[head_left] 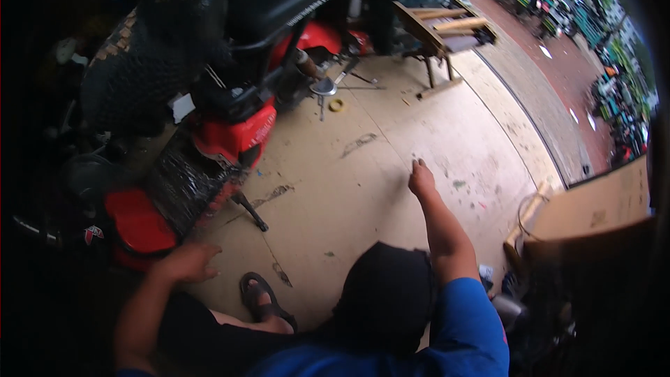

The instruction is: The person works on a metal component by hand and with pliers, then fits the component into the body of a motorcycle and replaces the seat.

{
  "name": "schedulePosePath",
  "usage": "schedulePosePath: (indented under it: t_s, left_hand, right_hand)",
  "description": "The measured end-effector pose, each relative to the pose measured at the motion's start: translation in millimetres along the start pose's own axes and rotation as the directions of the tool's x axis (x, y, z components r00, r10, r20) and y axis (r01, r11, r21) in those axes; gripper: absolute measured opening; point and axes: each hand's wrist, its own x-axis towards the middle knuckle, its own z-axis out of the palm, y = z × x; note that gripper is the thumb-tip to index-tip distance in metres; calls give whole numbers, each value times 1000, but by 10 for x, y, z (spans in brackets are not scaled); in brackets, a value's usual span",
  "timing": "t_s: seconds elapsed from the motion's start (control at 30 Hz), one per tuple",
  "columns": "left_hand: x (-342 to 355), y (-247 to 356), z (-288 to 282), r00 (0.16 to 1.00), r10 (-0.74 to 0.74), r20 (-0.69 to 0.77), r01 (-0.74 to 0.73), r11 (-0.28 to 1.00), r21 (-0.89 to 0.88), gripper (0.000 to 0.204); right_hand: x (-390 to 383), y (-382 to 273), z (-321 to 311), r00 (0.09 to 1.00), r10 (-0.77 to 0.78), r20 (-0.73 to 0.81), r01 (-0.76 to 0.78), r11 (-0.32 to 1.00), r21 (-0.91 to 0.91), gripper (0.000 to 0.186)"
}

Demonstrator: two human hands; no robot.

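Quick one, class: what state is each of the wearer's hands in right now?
Left hand: open, nothing visible in its grip, near the red scooter.
Right hand: too small and blurred to tell whether closed or holding anything.

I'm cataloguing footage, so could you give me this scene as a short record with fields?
Left hand: near the scooter's red lower end; no held object visible
Right hand: above the pale floor; too small to tell whether it holds anything
Vehicle: red and black scooter, left
On floor: yellow ring
Far side: wooden-slatted stand
Right side: cardboard box
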Motion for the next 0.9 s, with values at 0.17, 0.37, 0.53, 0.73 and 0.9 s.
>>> schedulePosePath:
  t_s: [0.17,0.37,0.53,0.73,0.9]
  left_hand:
    - [94,-92,-125,996,-86,39,87,996,-17,62]
    - [285,-316,80,991,-72,111,76,996,-36,64]
    - [501,-166,-148,998,1,59,0,1000,-23,63]
    - [511,-9,-217,993,91,-70,-85,993,85,56]
    - [556,233,-372,977,194,-87,-173,963,208,52]
  right_hand:
    - [612,219,306,993,46,-105,-51,998,-43,46]
    - [611,-25,693,997,12,-72,-23,987,-160,15]
    - [27,-220,913,957,-291,12,290,957,25,10]
    - [-807,-949,-732,393,-860,325,858,470,205,16]
    - [92,-156,-3114,791,-154,-592,-25,959,-282,33]
